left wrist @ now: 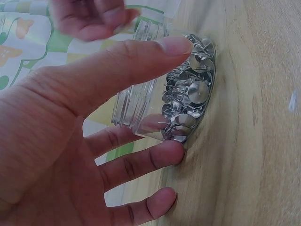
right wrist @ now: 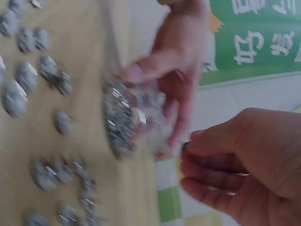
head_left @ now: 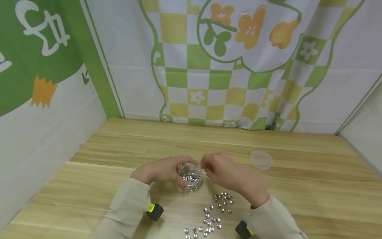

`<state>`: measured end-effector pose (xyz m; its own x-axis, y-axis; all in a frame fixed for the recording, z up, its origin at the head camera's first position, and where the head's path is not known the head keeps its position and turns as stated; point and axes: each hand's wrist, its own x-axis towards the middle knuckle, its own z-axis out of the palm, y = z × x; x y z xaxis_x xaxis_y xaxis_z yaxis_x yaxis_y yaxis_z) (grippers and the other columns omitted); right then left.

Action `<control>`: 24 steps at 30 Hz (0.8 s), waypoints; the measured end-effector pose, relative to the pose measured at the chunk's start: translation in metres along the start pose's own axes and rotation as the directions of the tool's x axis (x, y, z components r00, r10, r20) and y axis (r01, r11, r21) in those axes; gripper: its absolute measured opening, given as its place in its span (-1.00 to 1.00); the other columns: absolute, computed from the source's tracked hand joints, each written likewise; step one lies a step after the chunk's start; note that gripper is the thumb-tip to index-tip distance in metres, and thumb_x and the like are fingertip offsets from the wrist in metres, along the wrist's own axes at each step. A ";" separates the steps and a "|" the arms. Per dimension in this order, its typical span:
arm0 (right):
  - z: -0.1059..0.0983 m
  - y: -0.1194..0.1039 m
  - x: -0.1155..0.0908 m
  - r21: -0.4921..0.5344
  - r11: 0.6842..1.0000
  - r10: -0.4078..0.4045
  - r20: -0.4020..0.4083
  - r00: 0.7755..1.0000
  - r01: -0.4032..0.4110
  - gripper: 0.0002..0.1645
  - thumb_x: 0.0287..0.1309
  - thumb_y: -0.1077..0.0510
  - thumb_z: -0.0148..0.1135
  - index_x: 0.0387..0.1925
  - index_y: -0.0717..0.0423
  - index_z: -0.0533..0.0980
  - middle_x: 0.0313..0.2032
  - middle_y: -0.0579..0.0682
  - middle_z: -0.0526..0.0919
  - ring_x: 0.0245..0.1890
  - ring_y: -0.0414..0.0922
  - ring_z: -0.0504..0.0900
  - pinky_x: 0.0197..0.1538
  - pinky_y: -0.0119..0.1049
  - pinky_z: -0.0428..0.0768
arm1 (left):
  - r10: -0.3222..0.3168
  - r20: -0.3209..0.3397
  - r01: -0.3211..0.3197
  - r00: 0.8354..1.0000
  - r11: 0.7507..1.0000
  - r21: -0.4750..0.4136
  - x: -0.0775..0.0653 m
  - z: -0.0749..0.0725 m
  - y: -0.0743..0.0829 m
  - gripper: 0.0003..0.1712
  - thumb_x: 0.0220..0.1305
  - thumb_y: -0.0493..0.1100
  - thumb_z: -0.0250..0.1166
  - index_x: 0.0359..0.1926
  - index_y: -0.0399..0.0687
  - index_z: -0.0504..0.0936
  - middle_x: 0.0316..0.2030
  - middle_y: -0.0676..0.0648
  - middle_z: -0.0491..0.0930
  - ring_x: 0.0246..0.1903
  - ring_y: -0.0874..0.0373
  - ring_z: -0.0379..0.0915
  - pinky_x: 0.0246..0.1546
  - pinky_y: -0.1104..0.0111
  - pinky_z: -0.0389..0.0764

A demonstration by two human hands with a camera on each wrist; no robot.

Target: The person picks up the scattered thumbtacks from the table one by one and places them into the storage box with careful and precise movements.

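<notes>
My left hand (head_left: 168, 170) holds a round clear plastic jar (head_left: 195, 183) with the thumb on one side and fingers around the other. Silver thumbtacks (left wrist: 190, 101) fill the lower part of the jar, which stands on the table. Just right of its open mouth is my right hand (head_left: 222, 169), thumb and fingertips together. In the right wrist view a small dark bit of a thumbtack (right wrist: 185, 146) shows at the pinched tips of that hand; most of it is hidden, and the view is blurred.
Loose thumbtacks (head_left: 219, 205) lie scattered over the wooden table (head_left: 119, 149), in front of the jar and toward the right forearm. A clear round lid (head_left: 261, 160) lies flat at the right. Behind the table hangs a patterned curtain (head_left: 198, 79).
</notes>
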<state>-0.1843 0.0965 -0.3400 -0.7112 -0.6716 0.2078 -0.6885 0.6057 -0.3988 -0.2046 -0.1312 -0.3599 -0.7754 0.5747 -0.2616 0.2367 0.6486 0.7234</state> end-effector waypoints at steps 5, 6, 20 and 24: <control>0.017 -0.006 0.006 0.056 0.996 -0.067 -0.144 0.987 0.076 -0.85 0.10 0.41 0.19 -0.27 0.24 0.60 -0.35 0.05 0.70 -0.38 -0.21 0.61 -0.24 -0.48 0.62 | 0.010 -0.003 -0.010 1.000 1.000 -0.008 0.000 0.001 0.000 -0.10 -0.20 -0.11 0.58 0.24 0.40 0.43 0.21 0.04 0.48 0.12 0.08 0.41 0.23 -0.03 0.36; 0.019 -0.006 0.006 0.061 0.995 -0.070 -0.157 0.985 0.080 -0.84 0.10 0.41 0.20 -0.26 0.25 0.60 -0.31 0.07 0.71 -0.34 -0.18 0.64 -0.20 -0.47 0.63 | 0.009 -0.001 -0.009 1.000 1.000 -0.012 0.001 0.001 0.000 -0.10 -0.20 -0.11 0.58 0.24 0.38 0.43 0.17 0.05 0.50 0.09 0.09 0.43 0.22 -0.01 0.37; 0.003 -0.003 -0.001 0.034 0.998 0.044 0.021 0.999 -0.045 -0.89 0.08 0.40 0.20 -0.37 0.22 0.61 -0.45 -0.03 0.65 -0.45 -0.24 0.54 -0.33 -0.47 0.56 | 0.003 -0.005 -0.003 1.000 1.000 0.008 0.001 0.001 0.000 -0.08 -0.21 -0.08 0.59 0.26 0.39 0.42 0.26 0.02 0.44 0.17 0.03 0.38 0.24 -0.05 0.34; -0.013 -0.003 -0.011 -0.046 0.978 0.207 0.252 0.945 -0.202 -0.84 -0.09 0.41 0.23 -0.58 0.11 0.59 -0.58 -0.12 0.59 -0.54 -0.25 0.47 -0.43 -0.40 0.50 | -0.011 -0.008 0.011 1.000 1.000 0.012 0.000 0.001 0.000 -0.06 -0.22 -0.09 0.60 0.27 0.37 0.42 0.26 0.00 0.43 0.16 0.01 0.39 0.23 -0.06 0.35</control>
<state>-0.1760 0.1078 -0.3293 -0.7790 -0.6170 -0.1114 -0.5363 0.7478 -0.3915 -0.2040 -0.1314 -0.3604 -0.7826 0.5638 -0.2641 0.2352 0.6604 0.7131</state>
